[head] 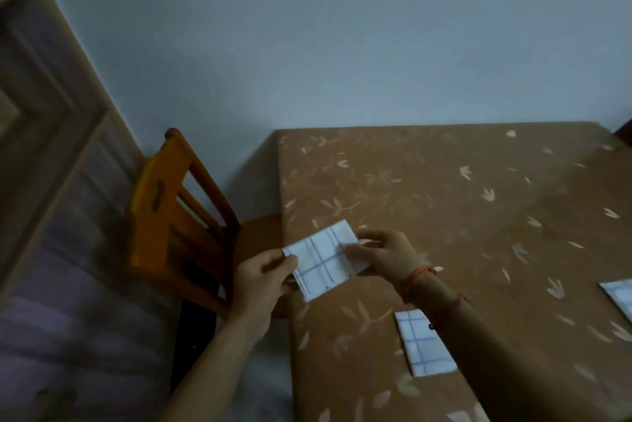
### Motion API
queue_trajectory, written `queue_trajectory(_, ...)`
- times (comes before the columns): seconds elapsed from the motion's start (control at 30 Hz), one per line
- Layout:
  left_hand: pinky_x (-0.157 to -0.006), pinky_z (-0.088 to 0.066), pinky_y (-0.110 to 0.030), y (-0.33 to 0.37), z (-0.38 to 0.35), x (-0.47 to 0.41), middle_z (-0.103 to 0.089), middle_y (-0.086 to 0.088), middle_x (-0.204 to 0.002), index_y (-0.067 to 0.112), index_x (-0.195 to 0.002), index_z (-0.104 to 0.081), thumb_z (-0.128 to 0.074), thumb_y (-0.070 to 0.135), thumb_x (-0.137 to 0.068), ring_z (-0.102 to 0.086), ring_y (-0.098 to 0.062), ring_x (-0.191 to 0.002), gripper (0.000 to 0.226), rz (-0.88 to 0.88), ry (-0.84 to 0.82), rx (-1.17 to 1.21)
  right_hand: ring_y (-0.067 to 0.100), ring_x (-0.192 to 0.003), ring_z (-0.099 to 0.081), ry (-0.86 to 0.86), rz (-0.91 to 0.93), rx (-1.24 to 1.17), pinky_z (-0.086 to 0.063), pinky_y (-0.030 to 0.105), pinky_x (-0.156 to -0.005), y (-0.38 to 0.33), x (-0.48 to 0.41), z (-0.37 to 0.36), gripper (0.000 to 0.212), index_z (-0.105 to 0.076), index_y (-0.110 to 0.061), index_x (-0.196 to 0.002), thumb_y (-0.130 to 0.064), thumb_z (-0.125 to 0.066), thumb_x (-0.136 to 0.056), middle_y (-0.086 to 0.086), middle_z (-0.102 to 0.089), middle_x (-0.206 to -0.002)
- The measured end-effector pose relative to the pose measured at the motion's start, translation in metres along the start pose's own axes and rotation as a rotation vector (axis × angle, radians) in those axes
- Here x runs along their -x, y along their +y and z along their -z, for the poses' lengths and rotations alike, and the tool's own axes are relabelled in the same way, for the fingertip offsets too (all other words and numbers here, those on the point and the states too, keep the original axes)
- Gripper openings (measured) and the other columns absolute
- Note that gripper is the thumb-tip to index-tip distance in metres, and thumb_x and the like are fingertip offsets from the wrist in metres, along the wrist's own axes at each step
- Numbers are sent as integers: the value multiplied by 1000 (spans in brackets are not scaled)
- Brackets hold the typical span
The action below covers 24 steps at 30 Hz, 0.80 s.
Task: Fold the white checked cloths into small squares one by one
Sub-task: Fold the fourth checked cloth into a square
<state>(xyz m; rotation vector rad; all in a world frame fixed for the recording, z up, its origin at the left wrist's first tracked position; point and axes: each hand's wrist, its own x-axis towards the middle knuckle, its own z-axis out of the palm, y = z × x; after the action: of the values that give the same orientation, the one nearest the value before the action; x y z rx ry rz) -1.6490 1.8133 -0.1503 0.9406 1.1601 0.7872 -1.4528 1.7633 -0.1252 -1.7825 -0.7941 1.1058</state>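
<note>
A view from above of a person's two bare hands holding a white checked cloth [325, 261], folded into a small rectangle with thin blue grid lines. The cloth is in the air at the left edge of the tabletop [444, 182], roughly halfway along that edge, and is tilted so that its far corner points up and away.

The left hand [263, 279] pinches the cloth's near left corner, thumb on top and fingers curled beneath. The right hand [383, 254] pinches the cloth's right edge, its fingers bent over the top of the fabric. A red thread bracelet [417, 278] circles the right wrist.

The tabletop is covered in brown material printed with pale leaf shapes. A second cloth [424, 343], folded and of the same checked pattern, lies flat near the tabletop's near edge, with one corner hidden under the right forearm. A third cloth [619, 295] shows only in part at the right border of the view, also flat on the tabletop.

An orange wooden chair [178, 216] stands just beside the tabletop's left edge. A pale panelled door [41, 148] is at the far left, and a plain light wall [342, 28] rises behind the tabletop.
</note>
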Motion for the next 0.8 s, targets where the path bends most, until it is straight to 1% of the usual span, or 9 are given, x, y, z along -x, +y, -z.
queue_trajectory(0.07, -68, -59, -37, 3, -9, -22, -75, -5, -86, 8, -99, -71, -68, 5, -87, -73, -22, -79, 14, 15, -35, -57, 21, -77, -69, 51, -17, 20, -61, 35, -64, 1, -9, 7, 14, -69, -9, -94, -17, -74, -83, 6, -69, -84)
queue_trajectory(0.13, -65, -58, -35, 4, -22, -40, -75, -7, -87, 7, -100, -71, -70, 6, -85, -73, -23, -79, 15, 34, -57, -80, 21, -79, -69, 112, -42, 42, -61, 33, -62, 4, -21, 16, 18, -69, -7, -96, -20, -73, -84, 8, -69, -88)
queue_trajectory(0.23, -66, -59, -33, 0, -40, -65, -72, -10, -91, 11, -92, -68, -73, 3, -81, -71, -24, -82, 15, 100, -51, -68, 19, -73, -68, 212, -77, 19, -61, 30, -58, 12, -41, 27, 10, -67, -11, -81, -18, -74, -83, 9, -69, -84)
queue_trajectory(0.3, -70, -60, -35, -6, -51, -79, -70, -12, -95, 10, -92, -67, -76, 2, -78, -70, -24, -85, 18, 135, -46, -91, 17, -71, -66, 259, -105, -37, -60, 29, -56, 18, -55, 33, 14, -63, -16, -74, -16, -74, -83, 6, -66, -80)
queue_trajectory(0.43, -72, -60, -36, -19, -72, -107, -68, -10, -96, 14, -89, -64, -74, 0, -79, -69, -25, -87, 20, 179, -25, -94, 19, -73, -67, 224, -159, -137, -60, 30, -55, 33, -90, 38, 13, -63, -11, -76, -14, -75, -81, 6, -67, -80)
queue_trajectory(0.57, -72, -60, -39, -31, -89, -150, -69, -13, -99, 10, -94, -65, -72, -3, -80, -69, -28, -90, 21, 257, 14, -14, 18, -75, -67, 213, -205, -138, -60, 29, -53, 51, -136, 42, 12, -65, -9, -81, -15, -75, -81, 7, -67, -83)
queue_trajectory(0.67, -71, -60, -39, -38, -100, -188, -70, -12, -97, 11, -91, -68, -72, -3, -80, -69, -27, -88, 18, 218, 52, -73, 16, -75, -67, 211, -218, -56, -60, 30, -56, 66, -179, 43, 12, -64, -15, -81, -21, -74, -83, 4, -66, -84)
queue_trajectory(0.73, -73, -60, -39, -43, -108, -213, -69, -9, -94, 14, -87, -69, -71, -3, -81, -68, -23, -86, 18, 169, 70, -133, 17, -76, -66, 227, -192, 45, -60, 33, -64, 75, -209, 45, 11, -64, -19, -79, -25, -72, -84, 1, -66, -82)
queue_trajectory(0.8, -75, -59, -38, -47, -115, -240, -69, -5, -93, 19, -82, -68, -72, -1, -80, -68, -20, -84, 21, 111, 91, -187, 17, -77, -65, 240, -156, 123, -59, 37, -71, 81, -240, 49, 8, -69, -16, -84, -24, -70, -86, 0, -65, -80)
